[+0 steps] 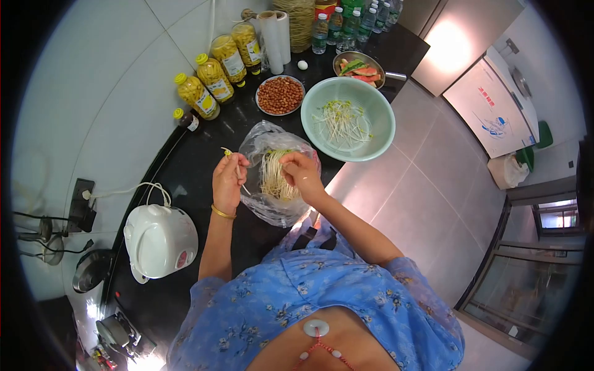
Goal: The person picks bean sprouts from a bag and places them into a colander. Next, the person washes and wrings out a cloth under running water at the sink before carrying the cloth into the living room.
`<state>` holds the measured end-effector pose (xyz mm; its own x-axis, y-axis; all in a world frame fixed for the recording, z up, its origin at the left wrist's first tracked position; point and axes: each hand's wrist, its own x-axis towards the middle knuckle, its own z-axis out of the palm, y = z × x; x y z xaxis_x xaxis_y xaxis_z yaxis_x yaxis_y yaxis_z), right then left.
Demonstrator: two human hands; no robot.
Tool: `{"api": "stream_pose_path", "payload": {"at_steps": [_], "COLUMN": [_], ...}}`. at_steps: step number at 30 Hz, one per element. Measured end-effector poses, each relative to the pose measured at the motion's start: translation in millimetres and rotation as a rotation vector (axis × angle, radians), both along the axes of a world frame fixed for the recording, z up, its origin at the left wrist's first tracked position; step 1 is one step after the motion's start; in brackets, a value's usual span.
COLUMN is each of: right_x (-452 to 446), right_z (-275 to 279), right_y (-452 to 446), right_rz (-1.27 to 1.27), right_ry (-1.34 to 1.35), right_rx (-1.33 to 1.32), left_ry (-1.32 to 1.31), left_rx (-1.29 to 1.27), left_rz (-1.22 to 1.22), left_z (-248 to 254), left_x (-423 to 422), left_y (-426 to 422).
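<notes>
My left hand (228,179), with a gold bracelet at its wrist, pinches a bean sprout (239,170) over the left edge of a clear plastic bag (252,140). Inside the open bag lies a pile of long pale sprouts (272,175). My right hand (302,175) is over the right side of that pile, its fingers curled together; whether something is between them is too small to tell. Behind it and to the right, a light green basin (314,130) holds loose sprouts (344,123) with yellow-green heads.
A plate of reddish nuts (280,96), an egg (302,65) and a pan of watermelon pieces (366,74) stand behind the bag. Yellow-capped jars (215,79) line the wall, water bottles (351,31) the back. A white appliance (159,241) stands left on the black counter (204,148).
</notes>
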<state>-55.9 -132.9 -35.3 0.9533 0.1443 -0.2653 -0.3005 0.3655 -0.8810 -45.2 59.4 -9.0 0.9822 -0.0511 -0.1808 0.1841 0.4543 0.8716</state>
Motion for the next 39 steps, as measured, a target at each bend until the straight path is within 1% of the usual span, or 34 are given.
{"api": "stream_pose_path", "payload": {"at_steps": [1,3,4,5,6,7,9,10,12,13,15,16,18,19,20,21,22,23,24,25,26,27,28,29,30,31,32,33,35,36,37,39], "right_x": [3,8,5,0,-1,3,6,6,6,5,3,1,-3,-4,-7,-8,-7,-5,-3,-1,1,5,7,9,14,17,19,23,37,44,50,65], "right_z": [-8,-36,-49,-61,-62,-62,-58,-53,-43,-43,-45,-48,-54,-56,-60,-64,-67,-69,-65,-64,-64,-60,-55,-50,-59,-60,-62,-63,-50,-46,-44,-39], "right_y": [8,20,19,15,13,12,9,6,-3,-7,-15,-18,-25,-28,-28,-31,-36,-41,-46,-52,-59,-66,-74,-83,-92,-99,-105,-112,-123,-126,-127,-124], "right_rz": [0.006,-0.129,-0.129,-0.007,0.122,0.117,0.236,0.235,0.195,0.181,0.185,0.176,0.209,0.203,0.206,0.209,0.253,0.254,0.272,0.295,0.318,0.336,0.356,0.382,0.432,0.468,0.403,0.342,0.429,0.464,0.507,0.654], "right_ry": [-0.001,-0.822,-0.822,-1.001,-1.167,-1.167,-0.926,-0.920,-0.627,-0.623,-0.455,-0.455,-0.375,-0.381,-0.272,-0.164,-0.133,-0.139,-0.122,-0.105,-0.124,-0.134,-0.130,-0.129,-0.096,-0.110,-0.076,-0.035,-0.024,0.026,0.081,0.085], "right_rx": [0.001,-0.690,-0.688,-1.008,-1.333,-1.338,-0.975,-0.979,-0.785,-0.789,-0.702,-0.709,-0.587,-0.593,-0.465,-0.336,-0.306,-0.308,-0.307,-0.305,-0.246,-0.245,-0.306,-0.369,-0.323,-0.321,-0.231,-0.141,-0.177,-0.130,-0.087,-0.084], "left_ry": [0.024,0.054,0.082,0.080,0.110,0.141,0.120,0.097,0.097,0.096,0.105,0.119,0.102,0.093,0.086,0.076,0.066,0.060,0.062,0.066,0.061,-0.021,-0.095,-0.091,-0.284,-0.469,-0.306,-0.284,-0.189,-0.221,-0.194,-0.223], "left_rx": [-0.009,-0.005,0.000,0.001,0.006,0.008,-0.017,-0.038,-0.032,-0.023,0.003,0.028,0.062,0.100,0.099,0.144,0.189,0.188,0.172,0.157,0.157,0.374,0.591,0.595,0.882,1.175,0.983,0.992,0.773,0.754,0.759,0.506], "left_rz": [0.019,0.048,0.069,0.067,0.068,0.070,0.020,-0.030,-0.089,-0.144,-0.202,-0.245,-0.303,-0.353,-0.357,-0.414,-0.468,-0.466,-0.525,-0.580,-0.566,-0.477,-0.377,-0.344,-0.320,-0.292,-0.334,-0.297,-0.280,-0.176,-0.121,0.105], "left_z": [2,-1,-3,-2,-2,-2,-5,-6,-9,-8,-7,-6,-4,-3,-2,-3,-6,-13,-25,-26,-28,-24,-23,-38,-68,-69,-72,-63,-48,-45,-39,-20], "left_x": [-1,-3,-3,-4,-5,-5,-6,-6,-1,3,16,24,43,54,66,78,90,104,119,127,131,131,133,141,154,159,158,153,144,137,127,101], "left_y": [1,3,4,5,7,7,13,15,9,4,-16,-30,-61,-79,-97,-116,-133,-150,-165,-180,-197,-216,-225,-228,-231,-232,-230,-225,-212,-204,-195,-177]}}
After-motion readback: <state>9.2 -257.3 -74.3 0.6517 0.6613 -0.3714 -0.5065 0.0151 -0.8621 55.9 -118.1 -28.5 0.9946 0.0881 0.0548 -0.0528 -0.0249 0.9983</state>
